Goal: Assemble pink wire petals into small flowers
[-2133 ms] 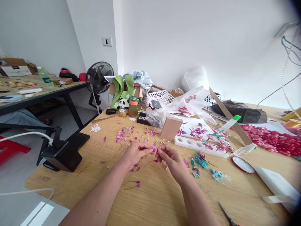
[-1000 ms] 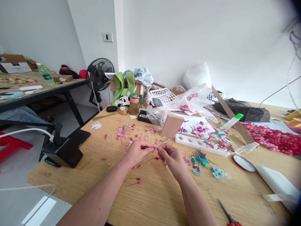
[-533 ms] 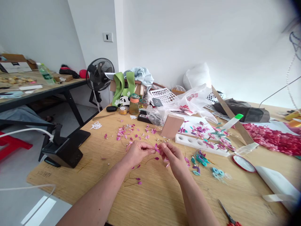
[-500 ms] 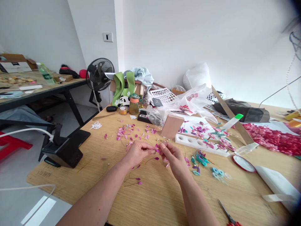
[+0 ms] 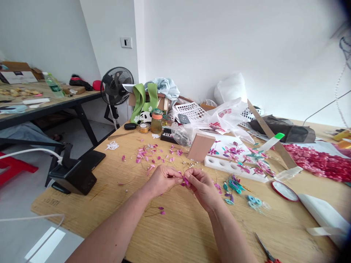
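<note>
Between my two hands, just above the table, is a small magenta petal flower (image 5: 186, 180). My left hand (image 5: 163, 179) pinches it from the left with thumb and forefinger. From the other side my right hand (image 5: 201, 185) is closed on it, its fingertips nearly meeting those of the left. Most of the flower is hidden by the fingers. Loose pink petals (image 5: 146, 151) on thin wires are scattered beyond my hands, and two purple petals (image 5: 161, 210) lie nearer me. A brown block (image 5: 201, 147) stands tilted behind my right hand.
Right of my hands lie teal and purple wired pieces (image 5: 234, 184), blue spools (image 5: 253, 200) and red-handled scissors (image 5: 265, 248). A white foam strip (image 5: 222, 164) holds finished flowers (image 5: 256, 168). A black device (image 5: 72, 179) sits at the left table edge; a glass jar (image 5: 156, 122) stands at the back.
Both hands have sunk slightly, and the flower has turned downward between the fingers. My right hand has rolled a little. The camera view shifted slightly earlier on.
</note>
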Demonstrator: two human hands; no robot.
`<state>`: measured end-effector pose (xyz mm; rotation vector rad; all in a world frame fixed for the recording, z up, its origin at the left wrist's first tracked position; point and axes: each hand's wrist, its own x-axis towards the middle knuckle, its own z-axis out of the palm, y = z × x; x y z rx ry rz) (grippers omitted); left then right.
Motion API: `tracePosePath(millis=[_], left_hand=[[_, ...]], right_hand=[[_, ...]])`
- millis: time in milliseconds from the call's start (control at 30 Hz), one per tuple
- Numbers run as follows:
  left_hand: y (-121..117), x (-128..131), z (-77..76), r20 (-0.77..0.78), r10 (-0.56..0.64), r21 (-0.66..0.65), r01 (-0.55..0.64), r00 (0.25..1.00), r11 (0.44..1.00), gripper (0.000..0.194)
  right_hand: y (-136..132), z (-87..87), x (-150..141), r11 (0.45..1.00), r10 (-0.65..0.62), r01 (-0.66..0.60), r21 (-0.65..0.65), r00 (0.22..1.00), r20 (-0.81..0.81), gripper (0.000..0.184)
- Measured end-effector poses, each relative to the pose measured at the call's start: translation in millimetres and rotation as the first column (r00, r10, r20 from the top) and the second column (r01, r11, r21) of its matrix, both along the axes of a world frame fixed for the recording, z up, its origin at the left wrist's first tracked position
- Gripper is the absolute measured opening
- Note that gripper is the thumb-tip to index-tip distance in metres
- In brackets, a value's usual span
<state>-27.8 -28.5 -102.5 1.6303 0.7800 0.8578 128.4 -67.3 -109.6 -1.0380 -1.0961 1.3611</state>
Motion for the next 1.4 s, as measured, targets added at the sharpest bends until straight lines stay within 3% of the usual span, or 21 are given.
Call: tracePosePath(millis=[233, 467, 567, 633, 700, 767, 867, 933, 1033, 1233, 1400], left_hand=[[4, 0, -4.2, 0.040, 0.084, -0.054, -0.082, 0.996, 0.995, 0.007], [4, 1, -3.1, 0.051, 0.043, -0.076, -0.039, 0.998, 0.996, 0.010], [4, -1, -3.1, 0.069, 0.104, -0.126, -0.095, 0.992, 0.988, 0.011], [6, -3, -3.4, 0.073, 0.186, -0.209, -0.167, 0.980, 0.964, 0.015], [8, -5, -3.7, 0.069, 0.268, -0.323, -0.233, 0.961, 0.918, 0.022], [10, -7, -3.7, 0.079, 0.330, -0.405, -0.272, 0.941, 0.873, 0.028], [11, -7, -3.3, 0.106, 0.367, -0.435, -0.289, 0.924, 0.853, 0.032], [11, -7, -3.2, 0.118, 0.369, -0.429, -0.288, 0.922, 0.856, 0.033], [12, -7, -4.5, 0.125, 0.366, -0.423, -0.284, 0.922, 0.861, 0.034], [12, -6, -6.7, 0.097, 0.351, -0.406, -0.285, 0.931, 0.868, 0.034], [10, -5, -3.6, 0.054, 0.377, -0.349, -0.336, 0.925, 0.875, 0.027]], right_hand=[[0, 1.2, 0, 0.999, -0.028, 0.028, -0.017, 1.000, -0.002, 0.033], [0, 2.8, -2, 1.000, -0.009, 0.009, -0.004, 1.000, 0.005, 0.033], [2, 2.0, 1, 0.992, -0.125, 0.125, -0.007, 0.992, 0.007, 0.037], [5, -0.7, 6, 0.974, -0.225, 0.227, -0.014, 0.970, 0.091, 0.038], [7, -4.7, 11, 0.957, -0.282, 0.291, 0.007, 0.920, 0.272, 0.034], [8, -9.1, 15, 0.955, -0.294, 0.274, 0.114, 0.816, 0.498, 0.023], [8, -14.2, 16, 0.949, -0.300, 0.095, 0.300, 0.566, 0.768, 0.013], [7, -16.4, 15, 0.951, -0.273, -0.016, 0.309, 0.425, 0.863, 0.012], [6, -19.0, 14, 0.962, -0.218, -0.089, 0.257, 0.315, 0.924, 0.010], [6, -18.8, 11, 0.959, -0.211, -0.132, 0.249, 0.247, 0.946, 0.017], [3, -8.1, 3, 0.887, -0.371, -0.134, 0.442, 0.361, 0.855, 0.012]])
